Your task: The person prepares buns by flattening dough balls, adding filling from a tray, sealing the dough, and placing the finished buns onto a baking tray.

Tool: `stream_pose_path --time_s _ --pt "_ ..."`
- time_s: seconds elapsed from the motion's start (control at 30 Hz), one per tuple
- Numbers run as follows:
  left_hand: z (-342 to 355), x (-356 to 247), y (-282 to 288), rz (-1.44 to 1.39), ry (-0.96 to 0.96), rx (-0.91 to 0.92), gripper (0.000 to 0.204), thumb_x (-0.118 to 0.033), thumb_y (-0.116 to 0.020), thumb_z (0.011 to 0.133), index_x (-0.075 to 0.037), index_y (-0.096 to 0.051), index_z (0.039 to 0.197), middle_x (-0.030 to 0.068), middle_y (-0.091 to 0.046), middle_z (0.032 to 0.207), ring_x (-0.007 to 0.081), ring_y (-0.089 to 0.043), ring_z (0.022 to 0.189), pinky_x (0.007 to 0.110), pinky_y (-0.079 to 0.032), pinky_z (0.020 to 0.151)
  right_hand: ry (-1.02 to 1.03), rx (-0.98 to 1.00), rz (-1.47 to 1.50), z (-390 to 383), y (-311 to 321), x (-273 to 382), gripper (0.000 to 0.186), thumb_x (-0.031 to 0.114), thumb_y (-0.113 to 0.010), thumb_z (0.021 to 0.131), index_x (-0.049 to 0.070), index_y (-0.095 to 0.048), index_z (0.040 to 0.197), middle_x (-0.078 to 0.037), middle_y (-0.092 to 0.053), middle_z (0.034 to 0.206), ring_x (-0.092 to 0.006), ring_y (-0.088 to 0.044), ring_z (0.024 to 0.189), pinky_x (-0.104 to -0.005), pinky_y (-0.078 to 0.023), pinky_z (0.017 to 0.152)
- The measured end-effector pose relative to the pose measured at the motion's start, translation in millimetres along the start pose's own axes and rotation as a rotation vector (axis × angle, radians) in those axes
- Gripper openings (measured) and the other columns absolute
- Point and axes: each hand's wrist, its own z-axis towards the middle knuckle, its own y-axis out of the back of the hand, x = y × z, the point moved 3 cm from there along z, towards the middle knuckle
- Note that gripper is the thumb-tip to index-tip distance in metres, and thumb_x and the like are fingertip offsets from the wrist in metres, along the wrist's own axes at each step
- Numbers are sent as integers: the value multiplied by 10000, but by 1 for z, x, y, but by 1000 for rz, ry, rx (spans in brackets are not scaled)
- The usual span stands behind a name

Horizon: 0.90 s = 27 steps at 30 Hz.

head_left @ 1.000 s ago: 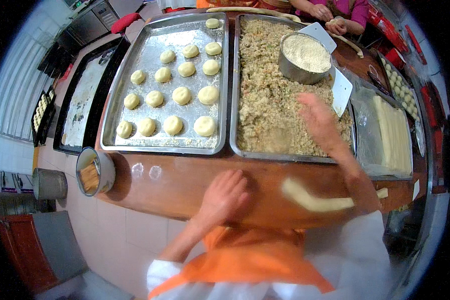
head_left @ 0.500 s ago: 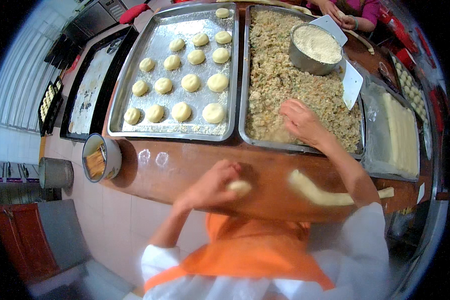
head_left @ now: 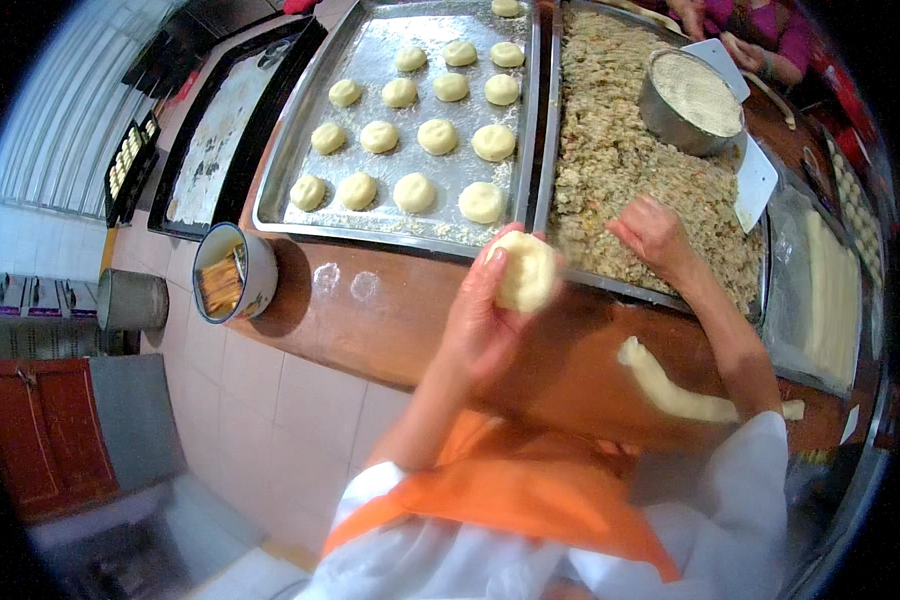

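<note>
My left hand (head_left: 480, 325) holds up a flattened round of dough (head_left: 525, 272) with a hollow in its middle, over the near edge between two trays. Curled fingers of my right hand (head_left: 658, 240) rest at the crumbly, speckled filling (head_left: 610, 130) in the right tray; whether they grip some is hidden. Beneath my right forearm a rope of dough (head_left: 670, 392) lies on the wooden table (head_left: 400, 330). Rows of small round dough cakes (head_left: 413, 193) sit on the metal tray (head_left: 370, 228) at the left.
A metal bowl of pale crumbs (head_left: 695, 95) stands in the filling, beside white scrapers (head_left: 756, 185). An enamel bowl with brown sticks (head_left: 260, 275) is at the table's left edge. Right lies a tray of dough strips (head_left: 832, 300). Another person's hands (head_left: 742, 52) work at the far right.
My left hand has risen from the table toward the trays with the dough round, now showing its hollow. My right hand's fingers have curled in at the filling. The view has shifted left.
</note>
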Motion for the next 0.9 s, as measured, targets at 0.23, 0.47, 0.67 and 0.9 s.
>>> stream_pose_path --time_s 0.23,0.47,0.67,0.9 --pt "-17 7 -8 249 -42 69 512 -260 -501 890 -123 -285 1333 167 -399 1294 260 -510 1050 338 -489 844 -827 -256 1195 14 1 -33 360 363 -518 868 47 -570 701 14 -548 633 -116 -483 576 -253 -402 565" --pt "-28 23 -4 -77 84 184 545 -239 -598 827 -44 -348 1271 140 -379 1317 260 -437 1159 378 -381 977 -498 23 494 14 27 16 241 221 -597 813 72 -582 1002 -68 -582 909 -191 -551 842 -300 -444 759" --pt "-29 32 11 -131 169 116 482 -215 -553 857 -39 -358 1261 162 -441 1248 286 -460 1130 388 -392 964 -306 30 213 2 45 16 373 190 -637 760 71 -522 1094 -144 -550 988 -312 -559 887 -376 -468 746" --pt "-30 33 8 -97 209 111 445 -227 -507 883 -32 -360 1255 166 -460 1222 287 -481 1102 387 -402 951 -381 145 55 4 24 20 276 210 -576 804 44 -483 1003 -160 -538 962 -327 -569 817 -416 -476 685"
